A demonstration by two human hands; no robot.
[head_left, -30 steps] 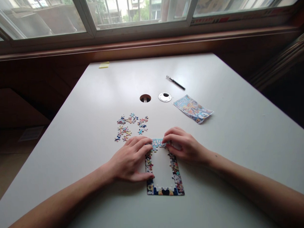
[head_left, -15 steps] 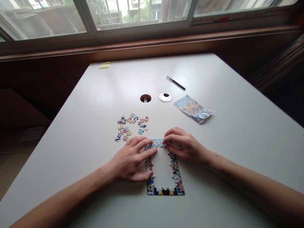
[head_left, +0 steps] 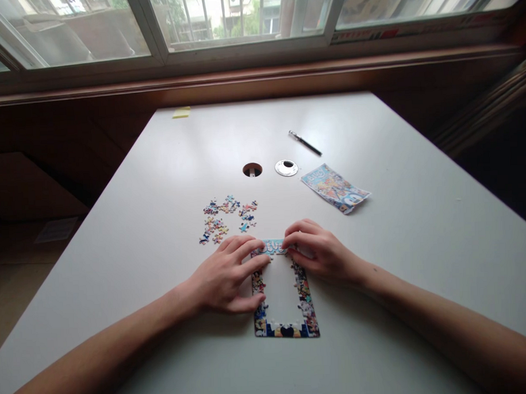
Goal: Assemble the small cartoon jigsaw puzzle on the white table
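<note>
A rectangular jigsaw puzzle border lies on the white table with bare tabletop inside it. My left hand is spread over its left side, fingers apart, with fingertips resting on the upper left corner and the thumb at the left edge. At the upper right corner, my right hand has bent fingers, its thumb and index tips close together on the blue top strip. What sits under those tips is partly hidden. Loose puzzle pieces lie in small clusters just beyond my left hand.
A creased picture sheet lies beyond my right hand, with a black pen farther back. The table has a round hole beside a silver cover. A yellow sticky note is at the far left edge, below a window.
My left index finger has drawn back slightly to the left, showing more of the top strip's lower edge. My right hand stays in place.
</note>
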